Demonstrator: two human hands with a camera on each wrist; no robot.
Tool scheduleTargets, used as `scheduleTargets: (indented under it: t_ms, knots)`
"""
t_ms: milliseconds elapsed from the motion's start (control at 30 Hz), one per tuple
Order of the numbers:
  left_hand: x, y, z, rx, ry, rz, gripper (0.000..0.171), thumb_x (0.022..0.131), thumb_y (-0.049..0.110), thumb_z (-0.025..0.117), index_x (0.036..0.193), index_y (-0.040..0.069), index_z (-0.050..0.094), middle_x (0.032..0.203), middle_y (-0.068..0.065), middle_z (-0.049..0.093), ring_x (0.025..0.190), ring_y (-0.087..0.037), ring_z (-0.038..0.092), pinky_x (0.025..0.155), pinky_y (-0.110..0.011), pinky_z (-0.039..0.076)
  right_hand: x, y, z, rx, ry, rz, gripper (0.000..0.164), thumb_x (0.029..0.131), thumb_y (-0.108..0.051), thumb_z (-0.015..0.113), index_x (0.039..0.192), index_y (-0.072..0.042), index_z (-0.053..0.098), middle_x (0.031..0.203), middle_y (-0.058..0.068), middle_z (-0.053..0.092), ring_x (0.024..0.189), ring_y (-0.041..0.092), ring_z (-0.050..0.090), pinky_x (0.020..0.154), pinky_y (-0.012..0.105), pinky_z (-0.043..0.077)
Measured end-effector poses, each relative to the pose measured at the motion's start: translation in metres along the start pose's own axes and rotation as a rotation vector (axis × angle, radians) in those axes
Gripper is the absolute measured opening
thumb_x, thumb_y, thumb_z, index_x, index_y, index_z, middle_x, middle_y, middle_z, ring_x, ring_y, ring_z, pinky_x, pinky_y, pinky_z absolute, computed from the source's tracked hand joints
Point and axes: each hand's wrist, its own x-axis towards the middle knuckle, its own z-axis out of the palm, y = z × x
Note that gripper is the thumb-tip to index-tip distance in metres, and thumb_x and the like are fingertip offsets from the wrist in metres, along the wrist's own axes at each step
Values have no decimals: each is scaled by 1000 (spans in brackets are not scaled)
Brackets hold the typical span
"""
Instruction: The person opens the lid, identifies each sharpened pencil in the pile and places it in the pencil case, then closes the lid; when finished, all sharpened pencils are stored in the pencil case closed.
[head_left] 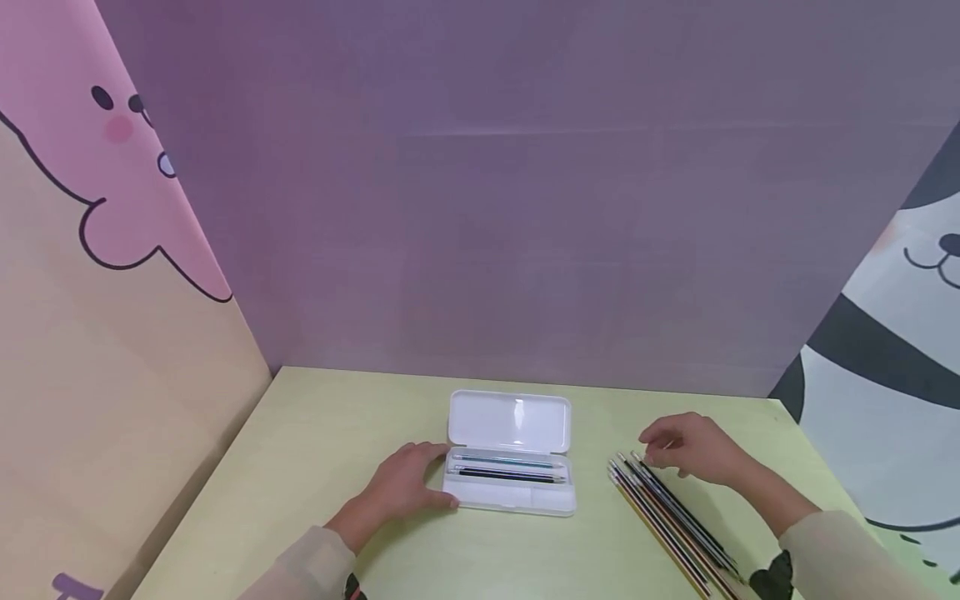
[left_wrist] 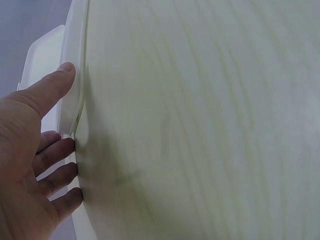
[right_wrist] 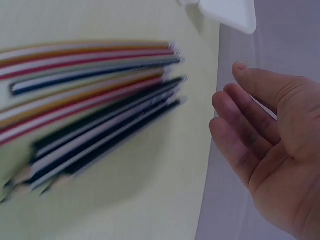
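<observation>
A white plastic pencil case [head_left: 516, 498] lies on the table with its lid [head_left: 510, 421] raised at the back. Inside its tray are a teal pencil [head_left: 502, 461] and dark pencils [head_left: 510, 476] lying lengthwise. My left hand [head_left: 405, 483] holds the case by its left end, thumb at the front corner; the thumb lies against the case wall [left_wrist: 72, 100] in the left wrist view. To the right, a bundle of striped pencils [head_left: 667, 521] lies slanted on the table. My right hand [head_left: 693, 450] hovers by their far ends, fingers loosely bent, holding nothing in the right wrist view.
The pale yellow table [head_left: 337, 425] meets a purple wall panel [head_left: 525, 250] behind. Side panels carry a pink cartoon [head_left: 112, 167] at left and a panda picture [head_left: 885, 375] at right.
</observation>
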Motion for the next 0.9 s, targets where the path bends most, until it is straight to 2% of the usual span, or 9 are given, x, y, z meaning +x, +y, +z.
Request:
scheduleTargets:
  t_ms: [200, 433, 700, 900]
  knots:
    - [-2, 2, -2, -5, -4, -3, 86, 66, 59, 81, 137, 19, 53, 134, 0, 58, 124, -25, 51, 104, -46, 42, -21, 29, -1, 58, -21, 63, 36, 91, -21, 67, 118, 1, 62, 95, 11, 68, 75, 13, 63, 51, 36, 54]
    - [-3, 3, -3, -11, 0, 3, 85, 67, 59, 80, 137, 18, 54, 134, 0, 59, 124, -25, 51, 104, -47, 42, -33, 55, 13, 140, -43, 109, 33, 90, -18, 67, 116, 2, 63, 96, 14, 68, 74, 16, 63, 50, 37, 54]
    - [-2, 2, -2, -8, -4, -9, 87, 66, 62, 79, 138, 19, 53, 136, 1, 57, 126, -25, 50, 105, -47, 42, -37, 66, 20, 190, -49, 105, 32, 89, -17, 69, 115, 2, 63, 98, 16, 68, 72, 16, 62, 50, 32, 52]
    - [-3, 3, -3, -12, -1, -1, 86, 66, 59, 80, 136, 18, 54, 134, 0, 58, 124, -26, 51, 104, -47, 43, -41, 71, 23, 220, -42, 120, 33, 89, -15, 69, 116, 2, 62, 102, 17, 68, 79, 16, 64, 55, 35, 54]
